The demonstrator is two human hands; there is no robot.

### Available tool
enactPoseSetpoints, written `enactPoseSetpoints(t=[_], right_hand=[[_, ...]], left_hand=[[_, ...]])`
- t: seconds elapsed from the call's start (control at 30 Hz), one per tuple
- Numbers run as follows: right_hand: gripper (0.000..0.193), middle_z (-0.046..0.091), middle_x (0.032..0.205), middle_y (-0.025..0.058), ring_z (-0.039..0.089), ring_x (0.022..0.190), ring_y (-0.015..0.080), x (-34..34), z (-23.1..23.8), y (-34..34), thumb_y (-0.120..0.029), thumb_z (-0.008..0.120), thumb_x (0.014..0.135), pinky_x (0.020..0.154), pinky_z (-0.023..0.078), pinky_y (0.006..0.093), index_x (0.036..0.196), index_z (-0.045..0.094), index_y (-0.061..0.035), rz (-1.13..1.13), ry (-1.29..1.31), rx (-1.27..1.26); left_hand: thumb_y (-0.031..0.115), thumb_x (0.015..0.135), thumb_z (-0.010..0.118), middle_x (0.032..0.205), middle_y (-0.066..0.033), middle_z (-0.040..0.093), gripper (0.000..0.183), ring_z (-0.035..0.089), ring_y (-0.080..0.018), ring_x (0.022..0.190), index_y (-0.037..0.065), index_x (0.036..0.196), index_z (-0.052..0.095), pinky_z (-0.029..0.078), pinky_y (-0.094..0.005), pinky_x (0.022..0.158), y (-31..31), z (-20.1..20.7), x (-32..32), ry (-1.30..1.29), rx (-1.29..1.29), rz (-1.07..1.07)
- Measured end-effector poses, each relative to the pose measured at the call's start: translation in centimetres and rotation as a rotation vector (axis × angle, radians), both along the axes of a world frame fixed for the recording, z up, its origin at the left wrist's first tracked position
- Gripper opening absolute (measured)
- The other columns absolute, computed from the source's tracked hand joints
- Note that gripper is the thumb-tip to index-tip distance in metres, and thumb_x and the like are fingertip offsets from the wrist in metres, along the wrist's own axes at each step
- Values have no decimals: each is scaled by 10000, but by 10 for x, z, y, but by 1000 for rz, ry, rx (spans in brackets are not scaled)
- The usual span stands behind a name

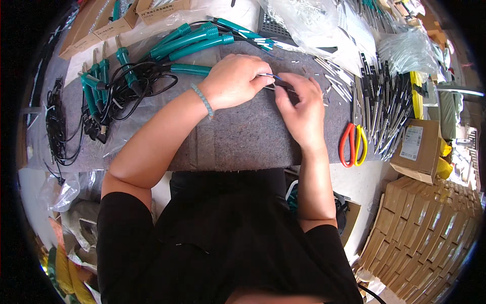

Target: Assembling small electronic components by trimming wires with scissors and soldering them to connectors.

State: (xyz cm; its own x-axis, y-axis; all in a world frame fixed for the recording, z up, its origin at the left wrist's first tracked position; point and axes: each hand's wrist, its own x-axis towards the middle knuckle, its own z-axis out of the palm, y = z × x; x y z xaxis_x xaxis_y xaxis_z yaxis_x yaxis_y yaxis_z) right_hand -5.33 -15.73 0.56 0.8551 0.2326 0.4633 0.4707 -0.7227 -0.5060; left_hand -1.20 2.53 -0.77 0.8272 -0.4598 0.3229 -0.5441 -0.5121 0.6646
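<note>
My left hand [239, 81] is closed over the wire end of a teal soldering iron handle [190, 69], whose body sticks out to the left of my wrist. Thin wires [271, 76], one blue and one pale, pass from its fingertips toward my right hand [305, 101]. The right fingers are curled in a pinch around the far ends of these wires; a dark thin piece shows between them, too small to name. Beyond my left hand lie several more teal handles [190, 43] with white-sleeved wire ends. All this is over a grey cloth-covered table [243, 137].
Assembled teal irons [130, 76] with black cords lie at the left. Scissors [354, 144] with red and yellow grips, loose white tubes [338, 83] and a heap of metal rods [382, 106] are at the right. Cardboard boxes [417, 147] stand beyond the right edge.
</note>
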Motion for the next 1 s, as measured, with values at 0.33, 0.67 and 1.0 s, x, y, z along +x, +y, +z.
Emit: enactPoseSetpoints(t=[0.33,0.67,1.0], right_hand=[[93,662,910,27,624,890,223,2,-11,0,-156,663,799,975,365,474,885,671,-119,6,-117,-136],[92,646,892,17,618,874,195,1,-11,-1,-143,677,774,970,368,465,859,665,-111,54,-221,-250],[117,647,889,32,621,875,220,2,-13,-2,-138,680,765,966,382,461,875,661,-106,65,-138,-161]], left_hand=[[162,801,657,794,-136,673,161,653,-285,727,25,887,660,503,-351,645,19,9,6,279,-80,-74],[208,833,629,790,-126,642,177,615,-317,770,33,809,636,468,-422,699,6,6,3,-110,98,-91],[188,772,667,799,-88,646,141,621,-281,816,57,819,648,472,-383,732,6,5,4,-19,37,-129]])
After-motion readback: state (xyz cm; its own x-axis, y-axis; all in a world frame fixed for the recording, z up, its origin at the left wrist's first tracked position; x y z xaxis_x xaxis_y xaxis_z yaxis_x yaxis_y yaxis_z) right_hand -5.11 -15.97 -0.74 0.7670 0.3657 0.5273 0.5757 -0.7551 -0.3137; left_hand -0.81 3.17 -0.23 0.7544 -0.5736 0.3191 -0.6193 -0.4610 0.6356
